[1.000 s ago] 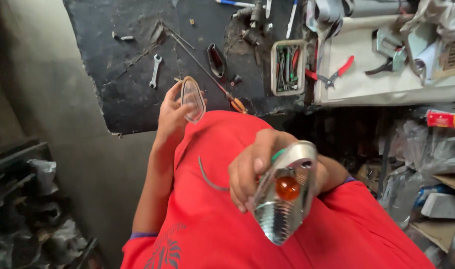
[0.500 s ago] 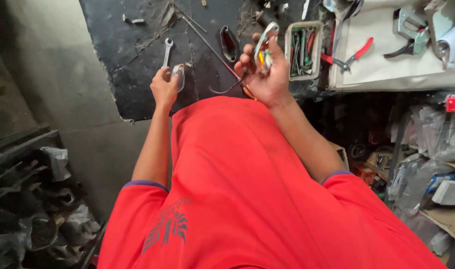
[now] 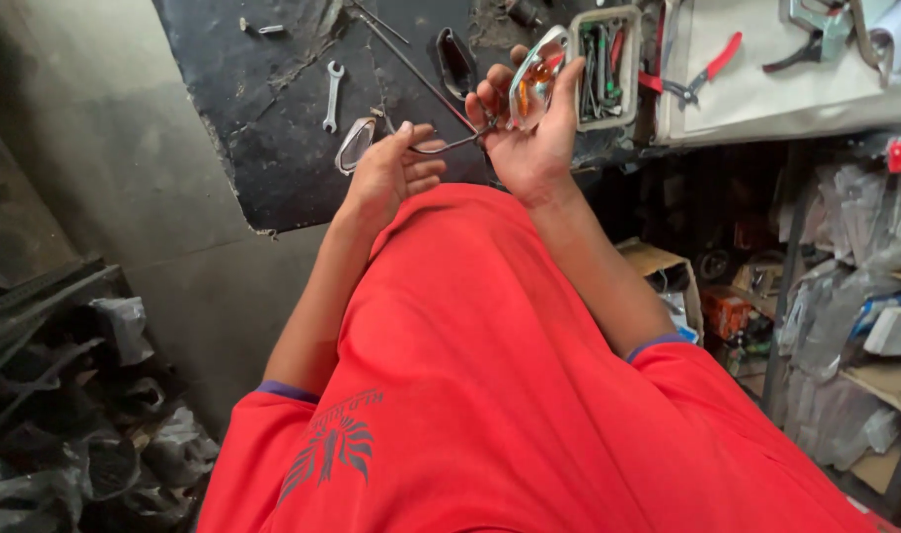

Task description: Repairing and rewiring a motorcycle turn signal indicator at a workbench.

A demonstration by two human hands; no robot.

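My right hand (image 3: 529, 138) grips a chrome lamp housing (image 3: 535, 77) with an orange bulb inside, held up over the black mat (image 3: 273, 118). A thin wire (image 3: 450, 145) runs from the housing toward my left hand. My left hand (image 3: 389, 173) holds a clear lens cover (image 3: 356, 144) by its edge, just left of the wire. Both forearms reach out from red sleeves over my red shirt.
A small spanner (image 3: 332, 96), a long rod (image 3: 411, 64) and a dark lens (image 3: 457, 61) lie on the mat. A tray of tools (image 3: 608, 61) and red-handled pliers (image 3: 707, 69) sit at the back right. Shelves of packed parts (image 3: 855, 296) stand right; black scrap (image 3: 66, 395) lies left.
The lamp housing, first close to the camera, was carried forward over the mat. My left hand with the lens cover moved right, toward my right hand.
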